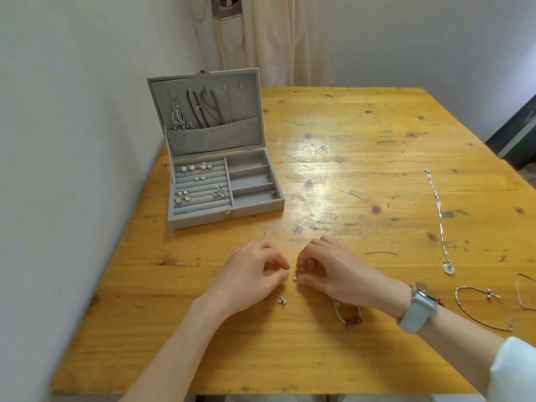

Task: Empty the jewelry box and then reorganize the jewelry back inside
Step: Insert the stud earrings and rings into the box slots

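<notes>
Grey jewelry box [220, 181] open, no legible writing | right hand [333, 268] pinching small earring [295, 277], seemingly | left hand [252, 274] fingertips together

Text on jewelry box [223, 210]: none that can be read.
Text on watch [424, 297]: face is seen at an angle, nothing can be read.
Text on table [348, 169]: only scratches and stains, no letters and no numbers.

Grey jewelry box [203, 219]; yellow wooden table [362, 158]; pale-grey watch strap [417, 313].
</notes>
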{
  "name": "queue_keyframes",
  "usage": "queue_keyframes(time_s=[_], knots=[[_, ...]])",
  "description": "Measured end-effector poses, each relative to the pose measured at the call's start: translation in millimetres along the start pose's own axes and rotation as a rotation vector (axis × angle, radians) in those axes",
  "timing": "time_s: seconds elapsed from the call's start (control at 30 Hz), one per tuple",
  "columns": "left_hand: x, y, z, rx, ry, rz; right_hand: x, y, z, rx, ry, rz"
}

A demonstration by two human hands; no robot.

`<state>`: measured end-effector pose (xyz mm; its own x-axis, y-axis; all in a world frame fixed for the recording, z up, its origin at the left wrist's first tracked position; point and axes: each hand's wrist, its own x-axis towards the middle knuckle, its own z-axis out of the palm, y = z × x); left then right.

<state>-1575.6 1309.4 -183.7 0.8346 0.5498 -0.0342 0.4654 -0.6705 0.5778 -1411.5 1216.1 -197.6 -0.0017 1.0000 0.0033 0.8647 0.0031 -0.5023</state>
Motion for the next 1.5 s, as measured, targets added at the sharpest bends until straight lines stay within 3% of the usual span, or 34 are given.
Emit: queue_keyframes(time_s=[0.2,0.57,0.87,1.1,1.27,1.5], knots=[[-4,3,3,0.005,-0.026,0.005,1,-1,5,0.017,0.028,-0.033],[4,6,8,0.088,-0.072,0.116,2,2,-11,0.197,0.152,0.106],[6,-3,14,0.052,-0.001,0.183,8,-1,-10,0.255,0.168,0.119],[17,-15,-18,-0.154,0.284,0.026,26,-9,-11,0.279,0.197,0.093],[24,-45,-59,-0.283,0.402,-0.143,57,-27,-22,0.329,0.213,0.025],[36,-87,-78,-0.048,0.464,-0.26,120,-43,-19,0.406,0.223,0.03]])
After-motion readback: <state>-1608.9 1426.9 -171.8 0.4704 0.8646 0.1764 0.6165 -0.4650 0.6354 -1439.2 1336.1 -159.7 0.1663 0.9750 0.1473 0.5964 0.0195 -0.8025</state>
